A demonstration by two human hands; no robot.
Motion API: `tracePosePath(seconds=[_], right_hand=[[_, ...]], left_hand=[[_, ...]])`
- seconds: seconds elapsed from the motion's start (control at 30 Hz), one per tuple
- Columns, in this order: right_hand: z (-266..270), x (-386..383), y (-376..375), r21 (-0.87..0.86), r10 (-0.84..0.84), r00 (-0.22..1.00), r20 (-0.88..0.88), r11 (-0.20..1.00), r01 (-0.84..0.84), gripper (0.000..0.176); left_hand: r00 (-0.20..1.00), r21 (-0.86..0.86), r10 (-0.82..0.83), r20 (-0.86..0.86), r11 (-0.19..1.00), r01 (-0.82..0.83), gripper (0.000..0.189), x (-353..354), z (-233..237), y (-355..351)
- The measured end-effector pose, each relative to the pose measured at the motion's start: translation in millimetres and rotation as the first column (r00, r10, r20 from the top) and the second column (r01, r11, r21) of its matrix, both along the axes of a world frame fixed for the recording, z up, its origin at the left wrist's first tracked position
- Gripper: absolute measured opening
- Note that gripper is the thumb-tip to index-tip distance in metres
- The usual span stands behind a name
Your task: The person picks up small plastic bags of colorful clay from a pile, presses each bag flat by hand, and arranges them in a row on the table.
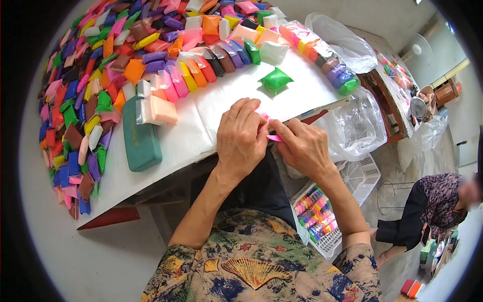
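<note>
My left hand (242, 135) and my right hand (304, 147) meet at the table's front edge, their fingers closed on a small pink packet (274, 138). Most of it is hidden by the fingers; only bits of pink stick out. Just beyond lies a single green packet (276, 81) in clear wrap. A row of wrapped packets in many colours (205, 68) stands on the white tabletop (216, 108) to the left, with a pale peach packet (162, 110) at its near end beside a dark green box (139, 138).
A large heap of coloured packets (93, 75) covers the table's far left. A clear bag of packets (322, 59) lies at the right edge, near plastic bags (354, 121). Below right, a white basket (329, 244) holds packed sets. A person (427, 206) sits at the far right.
</note>
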State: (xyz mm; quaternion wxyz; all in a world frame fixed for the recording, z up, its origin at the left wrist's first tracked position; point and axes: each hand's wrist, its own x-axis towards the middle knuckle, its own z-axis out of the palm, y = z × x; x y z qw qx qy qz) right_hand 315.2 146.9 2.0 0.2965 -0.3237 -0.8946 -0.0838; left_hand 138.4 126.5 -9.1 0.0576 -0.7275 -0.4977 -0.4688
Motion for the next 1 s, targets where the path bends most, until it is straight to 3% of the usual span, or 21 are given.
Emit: tracePosePath(seconds=[0.33,0.83,1.0], right_hand=[[-6,-2,-4,-0.239,0.004,0.995,-0.102,0.971,-0.029,0.052],[-10,-2,-9,-0.268,0.031,0.985,-0.172,0.96,-0.077,0.059],[-11,0,-11,-0.268,0.045,0.984,-0.175,0.959,-0.091,0.054]], left_hand=[[1.0,-0.003,-0.003,0.0,1.0,0.003,0.013,0,-1,0],[1.0,0.003,-0.001,0.007,1.0,0.001,0.012,0,-2,0],[1.0,-0.003,-0.008,0.009,1.0,0.008,0.01,0,-1,0]])
